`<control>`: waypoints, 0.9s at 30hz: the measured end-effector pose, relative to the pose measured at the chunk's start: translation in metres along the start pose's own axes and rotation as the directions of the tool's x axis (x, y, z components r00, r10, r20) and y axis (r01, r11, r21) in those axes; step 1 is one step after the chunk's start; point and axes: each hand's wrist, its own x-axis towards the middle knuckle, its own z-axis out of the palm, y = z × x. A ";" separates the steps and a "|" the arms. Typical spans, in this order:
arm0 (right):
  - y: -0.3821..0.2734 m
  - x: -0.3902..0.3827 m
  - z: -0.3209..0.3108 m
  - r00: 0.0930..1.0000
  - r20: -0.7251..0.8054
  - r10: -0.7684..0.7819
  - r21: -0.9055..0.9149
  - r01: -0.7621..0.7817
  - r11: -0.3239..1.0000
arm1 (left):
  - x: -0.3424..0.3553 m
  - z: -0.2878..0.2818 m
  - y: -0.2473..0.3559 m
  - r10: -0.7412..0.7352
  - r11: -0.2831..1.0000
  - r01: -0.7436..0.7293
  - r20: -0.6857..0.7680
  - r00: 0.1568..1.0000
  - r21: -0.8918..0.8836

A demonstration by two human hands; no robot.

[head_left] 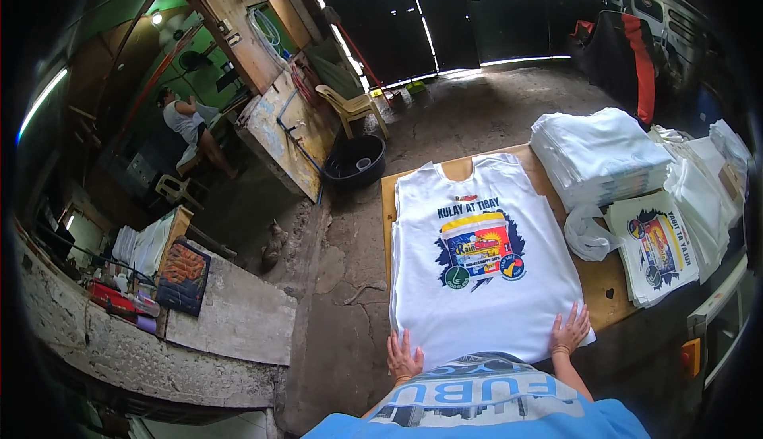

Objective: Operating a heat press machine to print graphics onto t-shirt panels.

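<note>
A white sleeveless shirt [413,296] with a colourful paint-pail print lies spread flat on a wooden table [389,208], its neckline toward the far edge. My left hand [404,357] rests on the near left corner of the shirt, fingers spread. On the near right edge, my right hand [570,331] lies flat with its fingers apart. Neither hand grips anything. Whether more shirts lie under the top one, I cannot tell. The front of my own blue shirt hides part of the near hem.
A tall stack of folded white shirts [596,153] stands at the table's far right. Beside it are a pile of printed pieces [653,248] and a crumpled white plastic bag [590,233]. A black basin [355,161] and a beige chair [352,108] stand beyond; another person [188,123] is at far left.
</note>
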 end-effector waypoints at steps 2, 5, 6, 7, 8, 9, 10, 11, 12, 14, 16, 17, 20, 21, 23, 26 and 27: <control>0.000 -0.001 -0.002 1.000 0.007 -0.004 0.004 0.004 1.000 | 0.000 -0.001 0.001 0.008 1.000 -0.008 -0.010 1.000 -0.006; 0.001 -0.002 -0.002 1.000 -0.003 -0.010 0.014 0.010 1.000 | 0.000 0.002 -0.002 0.019 1.000 -0.019 -0.033 0.999 -0.002; 0.001 -0.002 -0.002 1.000 -0.004 -0.007 0.018 0.007 1.000 | -0.001 0.003 -0.003 0.024 1.000 -0.024 -0.042 0.999 0.006; 0.001 -0.001 -0.003 1.000 -0.002 -0.006 0.026 0.006 1.000 | -0.001 0.004 -0.003 0.031 1.000 -0.030 -0.044 0.999 0.007; 0.000 0.000 -0.004 1.000 0.001 -0.005 0.033 0.005 0.999 | -0.002 0.004 -0.003 0.027 1.000 -0.027 -0.040 0.999 0.005; 0.000 -0.001 -0.005 1.000 0.000 0.002 0.035 -0.002 0.999 | -0.001 0.004 -0.003 0.024 1.000 -0.024 -0.036 0.999 0.003; 0.000 -0.002 -0.006 1.000 0.008 0.002 0.032 -0.002 0.999 | -0.001 0.004 -0.003 0.028 1.000 -0.028 -0.035 0.999 0.004; 0.000 -0.003 -0.007 1.000 0.017 0.002 0.029 -0.002 1.000 | 0.000 0.004 -0.004 0.042 0.999 -0.042 -0.041 0.998 0.000; 0.000 -0.002 -0.007 1.000 0.019 0.007 0.028 -0.008 1.000 | 0.000 0.003 -0.004 0.056 0.998 -0.056 -0.047 0.997 -0.004; 0.000 -0.001 -0.008 1.000 -0.007 -0.021 0.022 0.021 1.000 | 0.000 0.000 -0.001 0.047 0.999 -0.048 -0.037 0.998 -0.009; -0.002 0.001 -0.009 1.000 -0.009 -0.015 0.036 0.016 0.999 | 0.003 -0.003 0.004 0.038 0.999 -0.039 -0.026 0.999 -0.015; -0.002 0.001 -0.009 1.000 -0.019 -0.015 0.053 0.016 0.998 | 0.005 -0.006 0.006 0.029 0.999 -0.029 -0.015 0.999 -0.020; -0.001 0.000 -0.005 1.000 -0.014 -0.002 0.053 0.003 0.999 | 0.002 -0.004 0.004 0.021 1.000 -0.021 -0.007 1.000 -0.017; -0.001 0.000 -0.005 1.000 -0.016 0.007 0.063 -0.006 0.998 | 0.001 -0.003 0.003 0.019 1.000 -0.019 -0.002 1.000 -0.024; -0.002 0.000 -0.005 1.000 -0.013 0.007 0.057 -0.006 0.998 | 0.001 -0.003 0.001 0.019 0.999 -0.019 0.006 1.000 -0.030; -0.001 -0.001 -0.001 1.000 -0.016 0.003 0.046 -0.003 0.999 | 0.000 -0.002 0.002 0.006 1.000 -0.006 0.024 1.000 0.006; 0.001 -0.001 0.001 1.000 -0.020 0.004 0.040 -0.003 0.999 | 0.002 -0.001 0.003 0.003 1.000 -0.003 0.041 0.999 0.001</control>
